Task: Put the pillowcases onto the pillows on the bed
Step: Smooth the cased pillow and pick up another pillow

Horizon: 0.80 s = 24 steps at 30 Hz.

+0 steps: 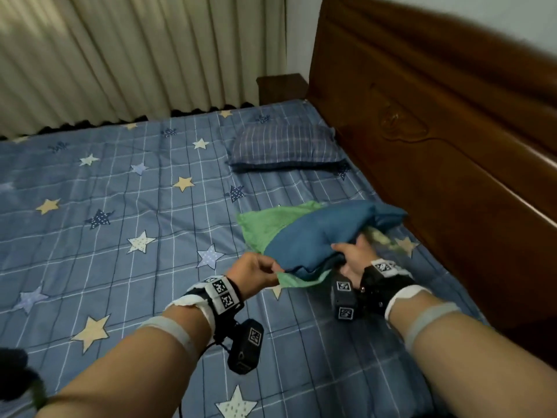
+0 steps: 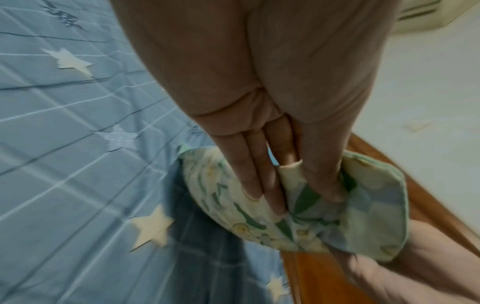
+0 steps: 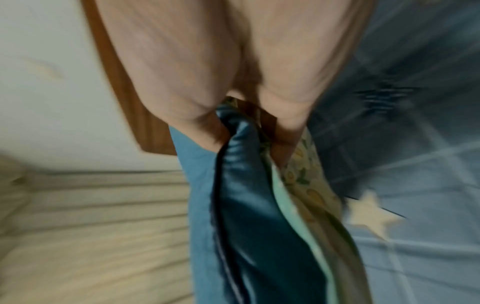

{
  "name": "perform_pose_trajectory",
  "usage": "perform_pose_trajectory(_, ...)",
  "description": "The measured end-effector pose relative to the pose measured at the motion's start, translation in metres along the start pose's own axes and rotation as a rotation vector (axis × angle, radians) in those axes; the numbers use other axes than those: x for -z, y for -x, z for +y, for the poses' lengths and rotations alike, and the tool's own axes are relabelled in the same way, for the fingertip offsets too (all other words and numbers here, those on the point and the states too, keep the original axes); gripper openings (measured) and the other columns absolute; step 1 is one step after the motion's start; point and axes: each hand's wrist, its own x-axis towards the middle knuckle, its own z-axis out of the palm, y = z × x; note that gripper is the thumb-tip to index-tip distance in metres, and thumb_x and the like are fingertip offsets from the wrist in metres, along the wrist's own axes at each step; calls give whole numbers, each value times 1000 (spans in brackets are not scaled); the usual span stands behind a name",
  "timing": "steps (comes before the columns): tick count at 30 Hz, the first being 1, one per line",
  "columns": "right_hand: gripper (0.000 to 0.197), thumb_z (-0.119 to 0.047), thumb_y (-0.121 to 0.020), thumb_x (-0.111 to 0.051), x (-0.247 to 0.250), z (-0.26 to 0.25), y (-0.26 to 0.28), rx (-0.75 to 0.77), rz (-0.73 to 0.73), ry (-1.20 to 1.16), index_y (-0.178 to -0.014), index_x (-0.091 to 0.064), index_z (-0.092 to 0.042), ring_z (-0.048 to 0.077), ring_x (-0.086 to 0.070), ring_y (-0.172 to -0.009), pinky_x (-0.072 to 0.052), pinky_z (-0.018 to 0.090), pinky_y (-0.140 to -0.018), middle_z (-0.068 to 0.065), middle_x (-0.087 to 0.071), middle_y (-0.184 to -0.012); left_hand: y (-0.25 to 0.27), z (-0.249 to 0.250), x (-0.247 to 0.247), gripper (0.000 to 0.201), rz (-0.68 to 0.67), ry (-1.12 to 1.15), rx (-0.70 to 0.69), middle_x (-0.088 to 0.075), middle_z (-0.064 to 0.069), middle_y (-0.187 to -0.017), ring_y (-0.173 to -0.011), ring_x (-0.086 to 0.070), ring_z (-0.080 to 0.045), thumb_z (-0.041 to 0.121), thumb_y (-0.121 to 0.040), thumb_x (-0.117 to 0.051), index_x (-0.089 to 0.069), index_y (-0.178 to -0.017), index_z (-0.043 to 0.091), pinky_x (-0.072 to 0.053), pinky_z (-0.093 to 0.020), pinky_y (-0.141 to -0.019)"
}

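Showing only wrist-side, patterned pillow (image 2: 324, 216) fills left hand (image 2: 259, 123).

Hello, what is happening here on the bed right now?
A person is dressing a pillow. The left hand pinches the green edge of a blue and green pillowcase, and the right hand grips the blue cloth together with a patterned pillow at the opening. The pillow is not fully covered yet. Another pillow, in a checked case, lies by the headboard.

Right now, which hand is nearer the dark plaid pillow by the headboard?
Right. The right hand grips the blue pillow nearer the plaid pillow; the left hand is farther back.
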Motion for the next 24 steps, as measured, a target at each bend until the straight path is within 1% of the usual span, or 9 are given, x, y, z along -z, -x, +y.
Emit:
perform_pose_trajectory(4, 59, 15, -86, -55, -52, -144, 12, 437, -278, 503, -138, -47, -10, 27, -61, -113, -54, 35, -87, 11, -62, -130, 1, 96, 26, 15, 70, 24, -251, -74, -2, -79, -75, -65, -11, 10, -80, -79, -74, -68, 17, -56, -33, -82)
perform_pose_trajectory(6, 55, 10, -87, -59, -83, -215, 33, 699, -418, 909, -138, -49, -8, 21, -57, -118, -49, 35, -99, 5, -60, -129, 10, 146, 38, 12, 65, -18, -419, -74, -9, -85, -80, -66, -16, 16, -81, -80, -74, -74, 9, -54, -34, -83)
perform_pose_trajectory(9, 49, -2, -87, -63, -119, -283, 67, 974, -506, 1422, -134, -56, -14, 17, -57, -120, -42, 33, -107, 0, -61, -130, 17, 200, 64, 12, 68, -75, -508, -77, -1, -92, -88, -72, -16, 25, -81, -80, -79, -89, 16, -57, -35, -87)
perform_pose_trajectory(11, 47, -5, -87, -61, -130, -303, 86, 1054, -496, 1658, -132, -59, -19, 19, -58, -120, -42, 31, -105, 2, -64, -129, 16, 215, 91, 21, 317, -95, -561, -75, 1, -92, -86, -70, -16, 35, -79, -80, -76, -92, 20, -58, -44, -85)
perform_pose_trajectory(14, 45, -4, -86, -59, -128, -303, 102, 1117, -496, 1851, -129, -61, -19, 19, -55, -122, -37, 24, -102, 2, -63, -130, 15, 225, 136, 57, 813, -469, -607, -55, -3, -114, -105, -55, -24, 46, -69, -82, -59, -119, 30, -50, -42, -94)
perform_pose_trajectory(16, 46, -2, -85, -57, -124, -291, 104, 1112, -544, 1882, -127, -62, -21, 20, -56, -120, -38, 25, -102, 2, -63, -127, 15, 229, 154, 89, 716, -773, -504, -44, -6, -135, -124, -43, -29, 56, -63, -83, -42, -140, 39, -43, -46, -104)
perform_pose_trajectory(18, 48, -1, -84, -56, -120, -278, 103, 1114, -594, 1900, -127, -61, -22, 22, -55, -120, -39, 29, -103, 1, -62, -127, 14, 228, 155, 90, 480, -982, -374, -38, -3, -149, -136, -38, -28, 67, -65, -76, -37, -143, 45, -39, -52, -108)
perform_pose_trajectory(21, 50, 1, -83, -55, -115, -260, 104, 1097, -650, 1909, -127, -61, -20, 20, -54, -121, -39, 30, -103, 1, -62, -128, 6, 210, 143, 60, 226, -1115, -202, -54, 3, -132, -120, -54, -23, 73, -74, -64, -54, -122, 38, -45, -46, -101)
perform_pose_trajectory(24, 44, -1, -85, -56, -107, -242, 102, 1026, -692, 1857, -124, -61, -22, 19, -57, -116, -43, 32, -103, 0, -64, -124, 1, 189, 127, 40, 149, -970, -147, -65, -2, -111, -102, -62, -25, 56, -88, -62, -57, -113, 25, -49, -36, -89)
